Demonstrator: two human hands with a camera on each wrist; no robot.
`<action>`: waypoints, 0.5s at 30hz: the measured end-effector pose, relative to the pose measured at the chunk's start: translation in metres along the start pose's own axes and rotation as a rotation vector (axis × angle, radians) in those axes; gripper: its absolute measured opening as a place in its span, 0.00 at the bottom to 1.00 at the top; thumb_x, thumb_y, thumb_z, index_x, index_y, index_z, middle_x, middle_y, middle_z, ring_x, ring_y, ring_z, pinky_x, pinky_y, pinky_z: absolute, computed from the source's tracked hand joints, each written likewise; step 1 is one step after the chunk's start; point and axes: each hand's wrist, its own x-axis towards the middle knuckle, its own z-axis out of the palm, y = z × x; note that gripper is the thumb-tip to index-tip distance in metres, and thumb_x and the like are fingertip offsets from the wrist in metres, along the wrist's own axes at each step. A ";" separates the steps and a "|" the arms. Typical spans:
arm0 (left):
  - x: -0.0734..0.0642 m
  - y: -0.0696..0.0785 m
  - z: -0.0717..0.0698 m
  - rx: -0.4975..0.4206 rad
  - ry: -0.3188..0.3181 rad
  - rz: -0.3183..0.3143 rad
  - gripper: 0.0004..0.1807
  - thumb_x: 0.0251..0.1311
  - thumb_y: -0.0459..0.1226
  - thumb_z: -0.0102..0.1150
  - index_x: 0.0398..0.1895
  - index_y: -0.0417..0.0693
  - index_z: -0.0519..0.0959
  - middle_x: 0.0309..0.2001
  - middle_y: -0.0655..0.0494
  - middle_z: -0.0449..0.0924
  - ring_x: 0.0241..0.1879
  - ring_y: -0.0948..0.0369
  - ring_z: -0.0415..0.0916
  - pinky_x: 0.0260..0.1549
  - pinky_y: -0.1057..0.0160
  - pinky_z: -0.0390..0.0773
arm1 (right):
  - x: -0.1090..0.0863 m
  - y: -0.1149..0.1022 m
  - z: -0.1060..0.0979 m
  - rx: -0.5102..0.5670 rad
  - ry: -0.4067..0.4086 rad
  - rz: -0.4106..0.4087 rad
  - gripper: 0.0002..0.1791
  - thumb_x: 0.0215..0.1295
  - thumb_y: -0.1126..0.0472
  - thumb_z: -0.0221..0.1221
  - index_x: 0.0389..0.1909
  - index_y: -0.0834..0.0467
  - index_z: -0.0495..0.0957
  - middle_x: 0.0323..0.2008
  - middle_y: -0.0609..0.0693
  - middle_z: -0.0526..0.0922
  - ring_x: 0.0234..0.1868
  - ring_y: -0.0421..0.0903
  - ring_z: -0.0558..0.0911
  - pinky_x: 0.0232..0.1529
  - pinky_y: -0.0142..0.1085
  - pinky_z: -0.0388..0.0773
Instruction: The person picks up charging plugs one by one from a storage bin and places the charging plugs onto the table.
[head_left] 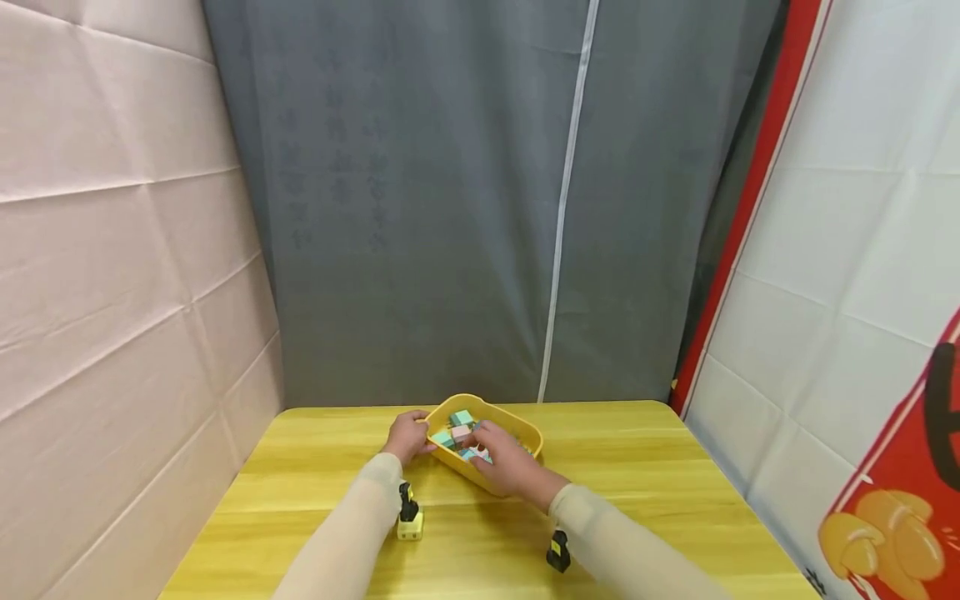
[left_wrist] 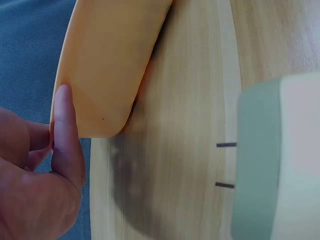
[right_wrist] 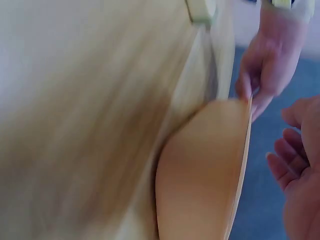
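A yellow plastic basket [head_left: 528,429] sits on the wooden table, holding several small blocks [head_left: 461,418] in mint green, pale pink and light blue. My left hand [head_left: 407,437] grips the basket's left corner by the rim; in the left wrist view one finger [left_wrist: 65,115] lies along the outer wall and the others go behind the rim. Over the basket's near side is my right hand [head_left: 508,460], its fingers reaching down among the blocks. The right wrist view shows those fingers [right_wrist: 281,172] loosely bent and apart from the thumb, with no block visible between them.
A pale block-shaped thing [head_left: 410,527] with two dark marks stands on the table [head_left: 637,500] below my left wrist. Grey curtain [head_left: 420,208] hangs behind the table's far edge. White cloth walls [head_left: 127,250] rise at both sides.
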 end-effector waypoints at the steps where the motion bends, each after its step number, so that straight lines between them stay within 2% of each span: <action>1: -0.001 0.000 0.000 0.002 0.000 0.000 0.24 0.78 0.27 0.49 0.74 0.29 0.76 0.61 0.25 0.79 0.33 0.54 0.86 0.34 0.59 0.93 | 0.003 0.004 -0.002 -0.031 -0.005 -0.007 0.11 0.77 0.69 0.67 0.53 0.54 0.83 0.50 0.50 0.81 0.54 0.51 0.84 0.58 0.41 0.87; 5: -0.004 -0.001 0.000 0.004 0.002 -0.005 0.24 0.78 0.27 0.49 0.74 0.29 0.75 0.61 0.25 0.79 0.34 0.54 0.86 0.31 0.61 0.92 | 0.014 0.014 -0.005 -0.204 -0.069 -0.078 0.17 0.72 0.70 0.71 0.57 0.53 0.84 0.52 0.49 0.83 0.56 0.47 0.82 0.64 0.41 0.84; 8: -0.003 -0.003 0.001 -0.012 0.006 -0.008 0.23 0.78 0.27 0.49 0.72 0.29 0.76 0.60 0.25 0.79 0.35 0.54 0.85 0.30 0.62 0.92 | 0.022 0.018 -0.004 -0.289 -0.142 -0.128 0.22 0.69 0.71 0.73 0.60 0.52 0.84 0.55 0.49 0.84 0.57 0.46 0.81 0.67 0.40 0.82; 11: -0.002 -0.003 0.002 -0.016 0.010 -0.004 0.23 0.79 0.28 0.50 0.72 0.30 0.77 0.60 0.25 0.79 0.35 0.54 0.85 0.30 0.62 0.92 | 0.031 0.021 -0.005 -0.297 -0.202 -0.131 0.23 0.70 0.73 0.72 0.62 0.52 0.85 0.57 0.50 0.85 0.58 0.45 0.82 0.68 0.39 0.81; 15: -0.001 -0.002 0.001 -0.010 0.017 0.002 0.23 0.79 0.28 0.50 0.73 0.29 0.76 0.61 0.25 0.78 0.36 0.53 0.85 0.32 0.61 0.93 | 0.040 0.025 -0.003 -0.269 -0.262 -0.094 0.22 0.71 0.73 0.70 0.62 0.53 0.87 0.56 0.51 0.85 0.56 0.45 0.83 0.67 0.37 0.81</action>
